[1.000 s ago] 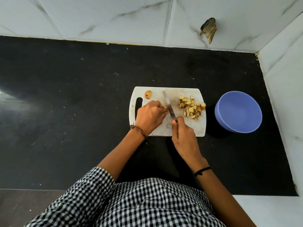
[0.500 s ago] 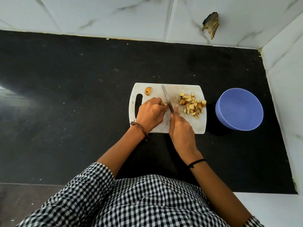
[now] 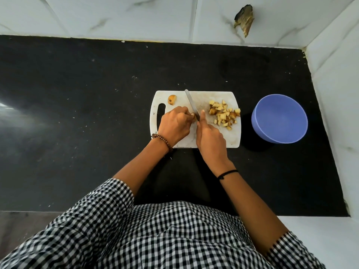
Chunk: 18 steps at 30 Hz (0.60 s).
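A white cutting board [image 3: 206, 98] lies on the black counter. My right hand [image 3: 210, 139] grips a knife [image 3: 191, 104] with the index finger stretched along the blade's back; the handle is hidden in the hand. My left hand [image 3: 174, 124] has its fingers curled over a small piece of yellow-brown food, just left of the blade; only a sliver of that piece shows. A pile of diced pieces [image 3: 224, 114] lies on the board's right half. One end piece [image 3: 172, 99] sits at the board's far left corner.
A blue bowl [image 3: 279, 118] stands on the black counter [image 3: 77, 113] right of the board. White tiled walls close the back and right side, with a broken hole [image 3: 243, 19] in the back wall. My checked shirt fills the bottom of the view.
My right hand has slid forward over the board with the knife, so the blade reaches farther toward the board's far edge. My left hand stays on the food piece.
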Each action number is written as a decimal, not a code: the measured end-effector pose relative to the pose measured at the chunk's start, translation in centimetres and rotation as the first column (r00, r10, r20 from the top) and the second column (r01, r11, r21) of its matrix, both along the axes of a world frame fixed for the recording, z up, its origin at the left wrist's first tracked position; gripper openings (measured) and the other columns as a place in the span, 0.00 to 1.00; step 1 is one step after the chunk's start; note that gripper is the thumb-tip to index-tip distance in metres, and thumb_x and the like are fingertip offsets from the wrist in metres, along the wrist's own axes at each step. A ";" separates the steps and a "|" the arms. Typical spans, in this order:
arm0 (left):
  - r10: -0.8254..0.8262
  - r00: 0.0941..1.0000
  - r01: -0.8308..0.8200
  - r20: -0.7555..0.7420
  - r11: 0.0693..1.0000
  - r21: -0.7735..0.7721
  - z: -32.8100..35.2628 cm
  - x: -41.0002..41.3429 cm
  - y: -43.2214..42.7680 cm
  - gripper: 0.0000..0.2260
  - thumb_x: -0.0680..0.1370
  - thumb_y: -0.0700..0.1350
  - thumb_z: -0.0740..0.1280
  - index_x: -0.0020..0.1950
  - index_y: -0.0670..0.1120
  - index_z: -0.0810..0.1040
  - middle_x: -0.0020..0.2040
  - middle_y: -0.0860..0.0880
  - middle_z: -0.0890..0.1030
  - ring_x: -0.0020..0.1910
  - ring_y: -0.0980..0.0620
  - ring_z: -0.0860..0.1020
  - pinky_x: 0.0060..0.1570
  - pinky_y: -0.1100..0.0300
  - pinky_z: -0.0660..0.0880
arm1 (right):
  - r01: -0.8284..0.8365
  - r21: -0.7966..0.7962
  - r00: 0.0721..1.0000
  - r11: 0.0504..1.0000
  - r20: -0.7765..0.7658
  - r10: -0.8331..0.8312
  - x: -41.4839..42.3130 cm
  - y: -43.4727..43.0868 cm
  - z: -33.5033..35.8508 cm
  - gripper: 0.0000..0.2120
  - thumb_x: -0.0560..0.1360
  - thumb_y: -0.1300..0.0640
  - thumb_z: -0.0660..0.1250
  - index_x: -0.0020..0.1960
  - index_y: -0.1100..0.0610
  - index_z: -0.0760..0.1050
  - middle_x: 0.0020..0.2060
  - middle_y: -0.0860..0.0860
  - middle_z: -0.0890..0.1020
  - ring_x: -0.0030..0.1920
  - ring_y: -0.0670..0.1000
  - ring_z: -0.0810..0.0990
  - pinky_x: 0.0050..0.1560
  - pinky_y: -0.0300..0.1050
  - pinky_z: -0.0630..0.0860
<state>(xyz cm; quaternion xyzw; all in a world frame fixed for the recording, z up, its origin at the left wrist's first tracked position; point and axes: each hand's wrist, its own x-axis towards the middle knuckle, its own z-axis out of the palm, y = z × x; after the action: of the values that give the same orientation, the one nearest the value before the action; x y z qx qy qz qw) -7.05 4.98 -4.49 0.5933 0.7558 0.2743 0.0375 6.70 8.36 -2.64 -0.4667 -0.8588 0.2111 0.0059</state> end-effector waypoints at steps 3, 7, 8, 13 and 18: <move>0.016 1.000 -0.016 0.005 1.000 -0.003 0.2 0.3 0.0 0.04 0.71 0.40 0.74 0.45 0.46 0.86 0.38 0.49 0.81 0.37 0.47 0.79 0.29 0.62 0.71 | 0.011 -0.008 1.000 1.000 0.022 -0.011 -0.8 0.4 0.0 0.29 0.86 0.53 0.53 0.82 0.53 0.44 0.52 0.59 0.79 0.50 0.59 0.80 0.47 0.56 0.78; 0.038 0.999 -0.038 0.005 0.999 -0.013 0.2 0.5 -0.1 0.04 0.72 0.41 0.73 0.46 0.46 0.86 0.39 0.50 0.81 0.39 0.47 0.80 0.29 0.59 0.74 | 0.004 0.004 0.999 1.000 0.043 -0.004 -0.1 -0.4 0.2 0.29 0.86 0.54 0.53 0.82 0.52 0.43 0.48 0.58 0.78 0.46 0.58 0.80 0.43 0.55 0.77; 0.047 0.999 -0.046 0.008 0.999 -0.019 0.2 0.5 -0.1 0.04 0.73 0.41 0.72 0.46 0.46 0.86 0.39 0.50 0.81 0.39 0.48 0.80 0.30 0.58 0.75 | -0.004 0.005 0.999 1.000 0.053 0.004 0.3 -0.7 0.2 0.29 0.86 0.55 0.53 0.82 0.52 0.43 0.48 0.58 0.77 0.45 0.58 0.79 0.42 0.54 0.76; 0.057 0.998 -0.055 0.037 0.997 -0.055 -0.1 0.2 0.0 0.05 0.74 0.43 0.72 0.49 0.47 0.86 0.42 0.51 0.82 0.43 0.49 0.80 0.35 0.54 0.78 | -0.006 0.013 0.997 1.000 0.082 0.005 2.2 -2.3 0.9 0.28 0.85 0.54 0.54 0.82 0.54 0.47 0.41 0.54 0.74 0.41 0.56 0.79 0.37 0.47 0.69; 0.064 0.995 -0.058 0.074 0.995 -0.085 -0.2 0.0 0.3 0.06 0.75 0.44 0.71 0.49 0.48 0.86 0.43 0.51 0.83 0.44 0.50 0.80 0.38 0.52 0.78 | -0.013 -0.009 0.994 1.000 0.108 0.014 4.5 -3.1 2.9 0.25 0.86 0.52 0.52 0.81 0.54 0.53 0.42 0.55 0.79 0.41 0.57 0.80 0.38 0.51 0.75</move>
<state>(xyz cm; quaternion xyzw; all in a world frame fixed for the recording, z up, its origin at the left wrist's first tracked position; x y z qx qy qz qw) -7.08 5.23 -4.72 0.5571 0.7823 0.2664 0.0823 11.17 5.27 0.25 -0.4717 -0.8601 0.1891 -0.0439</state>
